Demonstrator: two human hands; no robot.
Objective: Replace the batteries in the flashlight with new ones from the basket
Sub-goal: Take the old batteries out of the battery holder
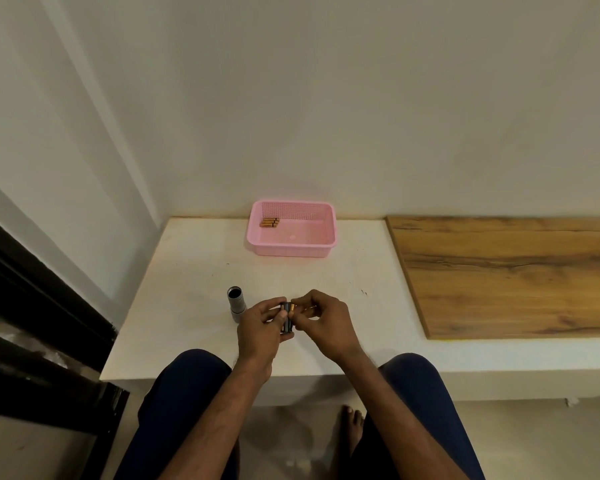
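Right, both hands meet low over the white table [194, 271], and it all hinges on the little dark battery carrier [286, 323] between them. The left hand [260, 322] has its fingers curled round that carrier, long axis running roughly twelve to six. The right hand [321, 318] comes in from three o'clock, fingertips pinched on a copper-tipped battery [292, 307] at the carrier's twelve o'clock end. Sliding out or pressing in? Cannot tell. The flashlight [235, 302] sits just beside the left hand at ten o'clock, dark open mouth at its far end. The pink basket [291, 252] waits well apart at twelve, spare batteries [269, 222] in its far-left corner, lying three to nine. My read: the basket trip runs straight ahead, and the right hand looks best placed for it.
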